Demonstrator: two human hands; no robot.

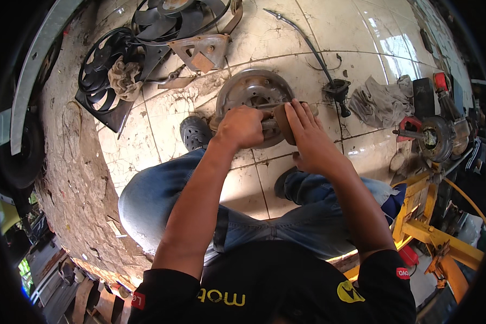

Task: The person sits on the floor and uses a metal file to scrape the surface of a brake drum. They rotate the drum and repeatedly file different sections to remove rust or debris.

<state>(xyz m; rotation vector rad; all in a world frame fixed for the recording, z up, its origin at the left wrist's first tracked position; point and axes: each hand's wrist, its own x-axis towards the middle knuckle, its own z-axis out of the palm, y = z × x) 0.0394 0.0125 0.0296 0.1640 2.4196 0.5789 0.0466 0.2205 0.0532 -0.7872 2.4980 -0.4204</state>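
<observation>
The left hand [242, 127] is closed around a grey metal piece [270, 124], and the right hand [313, 139], with its fingers almost straight, holds a brown block [283, 126] against this piece, above the lower part of a round steel disc [251, 81] lying on the tiled floor [286, 48]. The person's black T-shirt [286, 275] carries yellow lettering [221, 297] and a round yellow emblem [350, 291], and each sleeve bears a red label [403, 273] with pale letters.

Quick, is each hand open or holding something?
Left hand: closed, apparently around a metal part.
Right hand: fingers extended against a brown block; whether it grips cannot be told.
</observation>
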